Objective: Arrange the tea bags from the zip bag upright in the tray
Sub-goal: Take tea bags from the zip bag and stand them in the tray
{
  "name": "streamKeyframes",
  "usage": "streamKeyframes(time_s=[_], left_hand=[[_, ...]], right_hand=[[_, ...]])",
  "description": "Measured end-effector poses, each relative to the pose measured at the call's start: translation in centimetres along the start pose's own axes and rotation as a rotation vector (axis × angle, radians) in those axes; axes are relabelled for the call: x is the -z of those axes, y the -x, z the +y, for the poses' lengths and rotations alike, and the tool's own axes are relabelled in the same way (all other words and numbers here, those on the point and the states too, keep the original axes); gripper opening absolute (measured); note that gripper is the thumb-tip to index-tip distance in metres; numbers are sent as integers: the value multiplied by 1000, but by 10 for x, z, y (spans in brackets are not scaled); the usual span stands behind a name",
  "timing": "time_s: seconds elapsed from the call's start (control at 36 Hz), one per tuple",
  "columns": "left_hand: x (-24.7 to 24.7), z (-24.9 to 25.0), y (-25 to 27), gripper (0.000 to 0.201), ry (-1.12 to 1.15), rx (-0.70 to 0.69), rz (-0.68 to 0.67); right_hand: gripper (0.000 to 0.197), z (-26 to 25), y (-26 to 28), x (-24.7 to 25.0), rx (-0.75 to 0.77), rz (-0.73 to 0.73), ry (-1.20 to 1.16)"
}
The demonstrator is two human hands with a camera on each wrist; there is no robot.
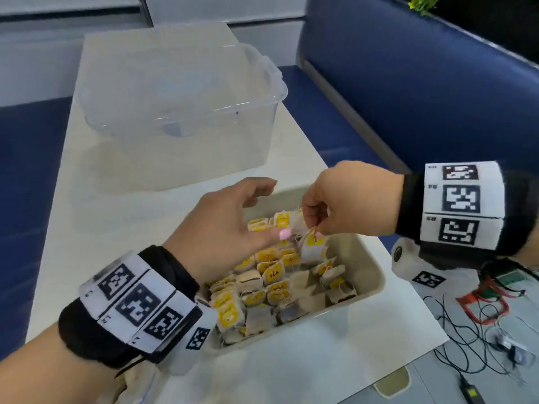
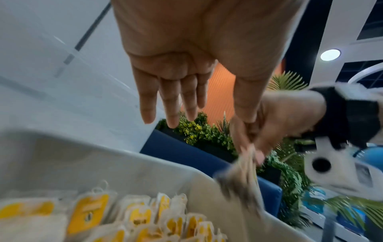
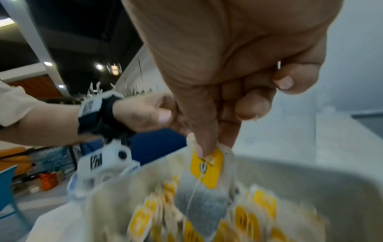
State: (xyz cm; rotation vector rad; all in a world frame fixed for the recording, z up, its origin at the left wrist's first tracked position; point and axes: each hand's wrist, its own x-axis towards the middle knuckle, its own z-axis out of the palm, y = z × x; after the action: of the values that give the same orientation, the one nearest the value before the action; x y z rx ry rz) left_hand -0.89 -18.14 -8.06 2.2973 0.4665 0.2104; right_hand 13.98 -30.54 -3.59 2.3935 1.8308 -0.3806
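1. In the head view, our right hand (image 1: 347,199) pinches a tea bag (image 1: 312,246) by its top over the far half of the tray (image 1: 376,275); our left hand (image 1: 227,225) hovers beside it, fingers relaxed, holding nothing. More tea bags (image 1: 262,290) fill the tray, near the table's (image 1: 96,199) right edge.
2. In the left wrist view, our straight fingers (image 2: 172,99) hang above the tray's rim (image 2: 124,157).
3. In the right wrist view, thumb and forefinger clamp the yellow-tagged tea bag (image 3: 207,170).

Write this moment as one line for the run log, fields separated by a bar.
right hand: pinches tea bag above tray | left hand: open over tray | tray: many tea bags inside
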Motion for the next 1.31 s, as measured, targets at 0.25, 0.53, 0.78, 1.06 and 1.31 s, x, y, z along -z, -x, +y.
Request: streamKeyframes(time_s=[0.25,0.53,0.78,1.06,1.31], left_hand=[[31,-23,36,39,26,29,231],[34,-36,68,28,-49,57,220],[30,-39,75,24,-67,68,199],[32,-38,74,22,-47,42,201],[31,-36,76,23,-50,69,223]], right_hand=[[12,-17,-17,-46,22,-293,2],[11,-21,-23,-62,-4,-352,59],[14,-25,-31,-71,-36,-329,90],[12,-31,-44,-74,-37,-429,214],[13,-34,-48,-71,-8,-518,250]])
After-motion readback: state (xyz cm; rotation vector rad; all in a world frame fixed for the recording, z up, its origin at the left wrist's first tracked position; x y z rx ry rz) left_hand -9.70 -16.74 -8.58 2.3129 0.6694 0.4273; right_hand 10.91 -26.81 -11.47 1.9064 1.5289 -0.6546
